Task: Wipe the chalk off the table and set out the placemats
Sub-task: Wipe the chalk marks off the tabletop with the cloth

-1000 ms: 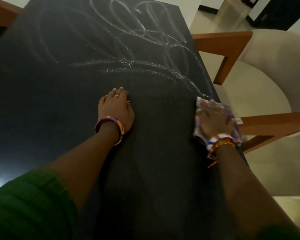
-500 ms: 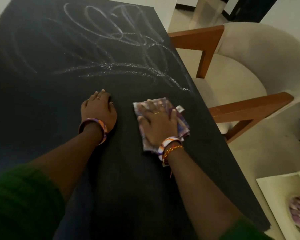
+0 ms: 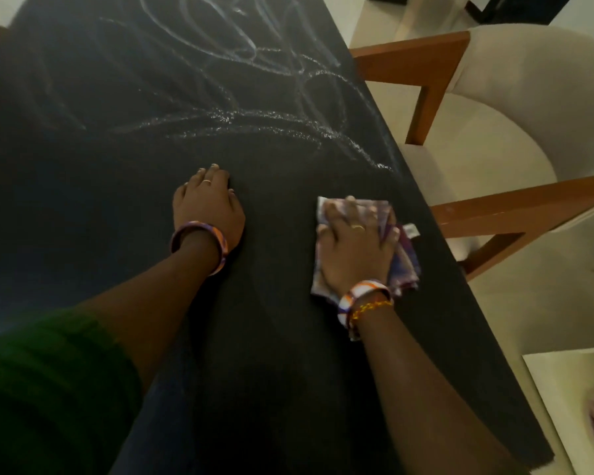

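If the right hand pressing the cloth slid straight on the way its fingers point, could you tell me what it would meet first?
Probably the white chalk scribbles on the black table. The right hand presses the patterned purple cloth flat, fingers pointing up the table; bare dark surface lies between, with nothing standing in the way.

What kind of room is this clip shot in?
Probably a home dining area: a dark table scrawled with chalk, and a cushioned wooden-armed chair pulled up beside it on a pale floor.
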